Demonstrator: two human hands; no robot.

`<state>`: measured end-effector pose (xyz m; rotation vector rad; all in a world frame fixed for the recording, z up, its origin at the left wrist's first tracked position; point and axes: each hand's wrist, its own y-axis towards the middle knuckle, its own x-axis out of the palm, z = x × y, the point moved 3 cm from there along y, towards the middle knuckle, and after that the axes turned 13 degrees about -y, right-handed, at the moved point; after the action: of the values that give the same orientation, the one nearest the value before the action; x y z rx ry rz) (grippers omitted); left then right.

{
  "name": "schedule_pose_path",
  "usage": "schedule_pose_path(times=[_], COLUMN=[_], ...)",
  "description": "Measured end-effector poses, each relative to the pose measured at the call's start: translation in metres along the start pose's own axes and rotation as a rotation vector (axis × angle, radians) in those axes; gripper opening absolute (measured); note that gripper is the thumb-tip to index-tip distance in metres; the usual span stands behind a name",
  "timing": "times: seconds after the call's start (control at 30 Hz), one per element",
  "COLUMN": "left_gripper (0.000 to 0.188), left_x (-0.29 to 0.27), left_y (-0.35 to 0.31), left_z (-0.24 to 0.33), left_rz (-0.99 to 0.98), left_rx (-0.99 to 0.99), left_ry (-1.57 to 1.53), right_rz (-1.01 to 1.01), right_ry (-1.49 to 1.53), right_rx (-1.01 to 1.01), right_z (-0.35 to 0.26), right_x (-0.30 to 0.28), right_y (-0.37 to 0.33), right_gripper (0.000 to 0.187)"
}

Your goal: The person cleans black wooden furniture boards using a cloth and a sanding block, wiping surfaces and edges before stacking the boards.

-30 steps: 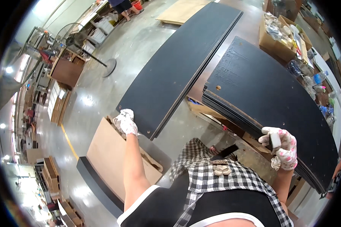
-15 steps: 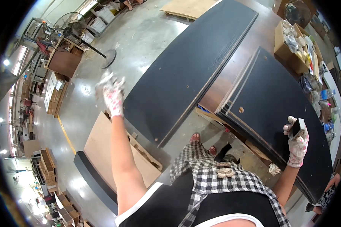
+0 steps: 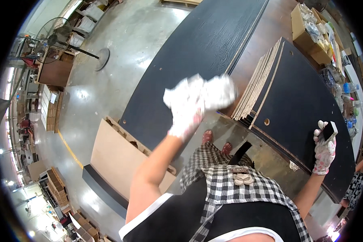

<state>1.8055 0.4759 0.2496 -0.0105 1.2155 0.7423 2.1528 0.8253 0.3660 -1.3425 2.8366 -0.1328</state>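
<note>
My left hand (image 3: 185, 121), in a white glove with pink marks, is closed on a crumpled white cloth (image 3: 201, 93), blurred by motion. It is in the air in front of a long black panel (image 3: 181, 52) with a curved edge and small holes. My right hand (image 3: 325, 156), gloved alike, grips a small black-and-white block (image 3: 329, 131) between thumb and fingers; what kind of block I cannot tell. Behind that hand lies the top black board (image 3: 302, 92) of a stack, with pale layered edges (image 3: 259, 78) showing on its left side.
A cardboard box (image 3: 306, 34) of plastic-wrapped items and several bottles (image 3: 351, 87) stand along the far right. Another person's patterned sleeve (image 3: 355, 187) shows at the lower right. Left are a beige board (image 3: 115, 157), a dark curved piece (image 3: 105, 189) and a standing fan (image 3: 54, 38).
My left hand has swung right with the cloth, from above the floor to in front of the long panel. My right hand keeps the block, lifted little. The whole view has shifted somewhat.
</note>
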Motion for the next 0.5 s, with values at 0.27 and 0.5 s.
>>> schedule_pose_path(times=[0.27,0.5], left_gripper=[0.034,0.026], left_x=[-0.051,-0.068], left_y=[-0.086,-0.066], left_z=[0.043,-0.047], left_rz=[-0.25,0.094], left_rx=[-0.184,-0.26], left_ry=[-0.249,0.163], right_rz=[-0.086,-0.179], right_ry=[-0.042,0.034], right_rx=[-0.023,-0.021], right_z=[0.008,-0.001], right_x=[-0.01,0.006], right_y=[0.01,0.008], right_gripper=[0.082,0.078])
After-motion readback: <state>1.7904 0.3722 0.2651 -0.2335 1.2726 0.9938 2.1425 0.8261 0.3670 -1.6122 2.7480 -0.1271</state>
